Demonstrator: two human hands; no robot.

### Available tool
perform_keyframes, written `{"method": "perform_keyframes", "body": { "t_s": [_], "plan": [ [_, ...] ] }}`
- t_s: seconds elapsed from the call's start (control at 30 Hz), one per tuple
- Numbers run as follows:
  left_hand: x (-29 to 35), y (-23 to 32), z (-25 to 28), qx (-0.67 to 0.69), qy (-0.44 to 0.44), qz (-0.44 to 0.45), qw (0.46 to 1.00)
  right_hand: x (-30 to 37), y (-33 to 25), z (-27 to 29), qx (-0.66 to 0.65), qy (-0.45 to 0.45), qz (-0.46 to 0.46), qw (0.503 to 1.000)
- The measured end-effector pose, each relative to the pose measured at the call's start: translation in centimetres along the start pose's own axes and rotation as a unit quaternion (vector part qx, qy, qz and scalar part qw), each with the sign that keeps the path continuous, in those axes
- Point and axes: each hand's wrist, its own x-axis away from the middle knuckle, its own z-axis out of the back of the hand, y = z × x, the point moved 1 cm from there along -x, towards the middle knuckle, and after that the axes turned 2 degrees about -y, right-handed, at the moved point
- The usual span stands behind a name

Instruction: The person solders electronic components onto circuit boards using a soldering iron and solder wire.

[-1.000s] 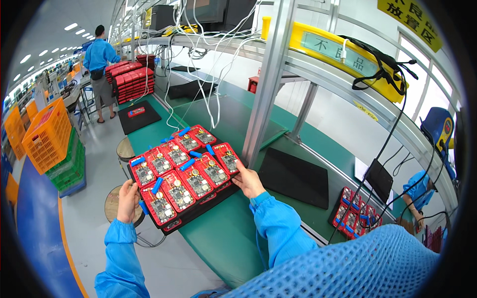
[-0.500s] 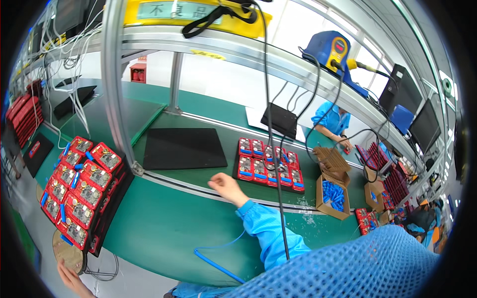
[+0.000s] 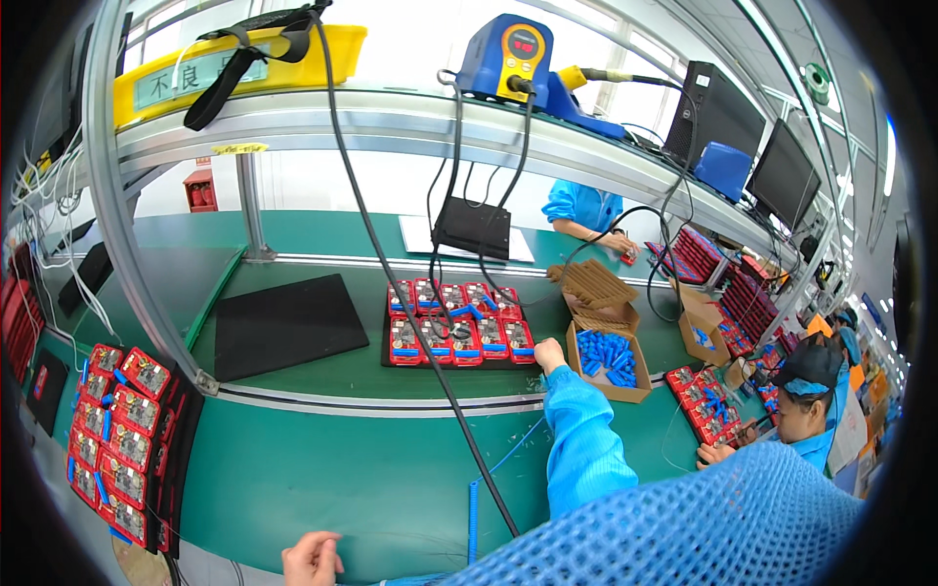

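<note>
My right hand (image 3: 550,354) is closed at the right end of a black tray (image 3: 459,364) of red-framed circuit boards (image 3: 467,337). It appears to touch the tray's corner; its fingertips are hidden. Several boards carry blue sleeve-like pieces. A thin blue cord (image 3: 474,518), partly coiled, runs up toward my right sleeve. My left hand (image 3: 313,559) is low at the bench's near edge, fingers curled in, and whatever they may hold is hidden. To its left stands a stack of black trays with more red-framed boards (image 3: 127,444).
An open cardboard box (image 3: 625,389) of blue pieces stands right of the tray. A bare black board (image 3: 288,327) lies to the left. Black cables (image 3: 391,293) hang from the shelf bearing a blue-yellow soldering station (image 3: 503,59). Two people work across and to the right.
My view has turned rightward. My right hand has moved from the bench's middle to the tray's right end. My left hand has left the stack's lower edge and come right, over the bench edge.
</note>
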Motion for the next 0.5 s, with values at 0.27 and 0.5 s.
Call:
{"method": "perform_keyframes", "body": {
  "t_s": [0.27, 0.5],
  "plan": [
    [-3.7, -2.1, -4.0, 0.061, -0.102, 0.035, 0.992, -0.2, 1.5, 0.3, -0.373, -0.204, -0.069, 0.903],
    [-4.7, -1.8, -3.5, 0.11, -0.144, 0.129, 0.975, 14.9, -1.6, 2.7, -0.561, -0.325, -0.079, 0.757]
  ]
}}
